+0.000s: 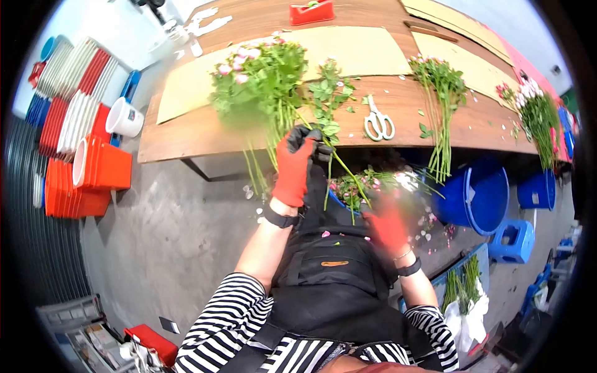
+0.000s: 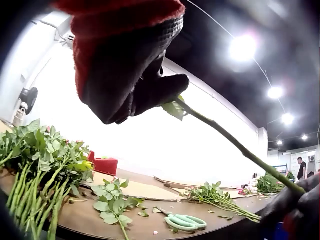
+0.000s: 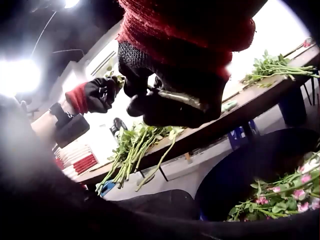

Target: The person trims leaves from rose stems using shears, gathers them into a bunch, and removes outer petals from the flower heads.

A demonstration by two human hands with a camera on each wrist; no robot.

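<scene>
"What's the person holding? Take twelve o'clock as straight ahead, across the brown wooden surface [image 1: 180,137]."

"A long, slim green plant stem [image 1: 348,172]. It slants from the left hand [image 1: 301,149], in a red-and-black knitted glove, down towards five o'clock, where its lower end meets the right hand [image 1: 388,227]."

"Is the left one gripping it?"

"Yes, thumb and fingers pinch it, with a small green leaf [image 2: 175,109] poking out right beside the fingertips."

"And the right?"

"From above it's a blur, but from the wrist I can see the fingers, in a matching glove, curled firmly round the stem."

"What lies around them?"

"At eleven from the left hand, a thick bunch of pink roses with dense green leaves [image 1: 261,74], its stems hanging over the near edge. At one, a small leafy green sprig [image 1: 326,93]. At two, a pair of scissors with pale green loop handles [image 1: 375,114] and, farther the same way, a second bunch of leafy green stems [image 1: 441,84], their ends past the edge."

"Anything lower down?"

"Near eleven from the right hand, pink blooms among green leaves [image 1: 357,189] sit in a round blue bucket. Between two and three stands another, wide blue plastic bucket [image 1: 491,193], on the grey floor [image 1: 168,217]."
</scene>
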